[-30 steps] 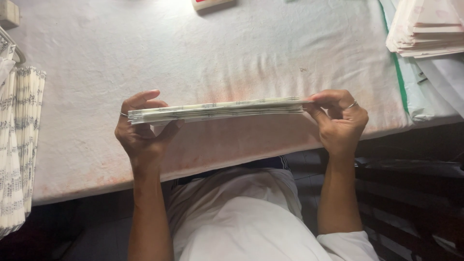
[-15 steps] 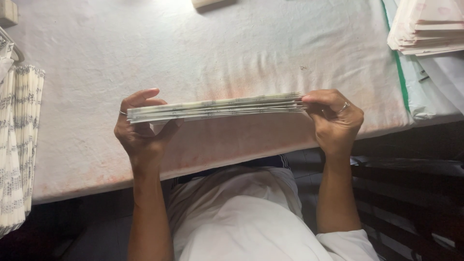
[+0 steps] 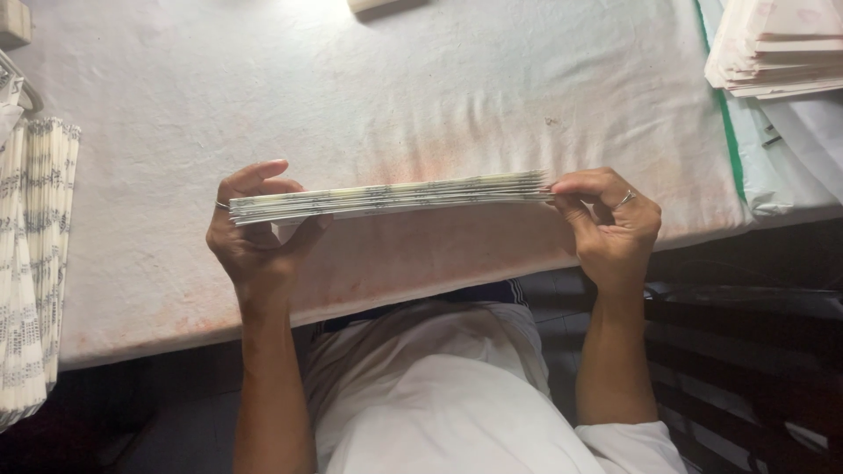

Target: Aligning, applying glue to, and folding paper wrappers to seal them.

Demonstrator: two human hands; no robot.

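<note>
I hold a thin stack of folded paper sheets [image 3: 395,197] edge-on above a table covered with a white, pink-stained cloth [image 3: 421,96]. My left hand [image 3: 255,237] grips the stack's left end, thumb under and fingers curled over the top. My right hand [image 3: 610,219], with a ring on one finger, pinches the right end. The stack lies nearly level, its layered edges facing me.
A pile of folded printed papers [image 3: 35,263] hangs at the table's left edge. Another pile of pale sheets [image 3: 777,48] sits at the top right, on a white sheet with a green stripe [image 3: 724,132]. A small block [image 3: 16,22] lies top left. My white shirt is below.
The stack and both hands have stayed almost in place; my right hand has shifted slightly left along the stack's end.
</note>
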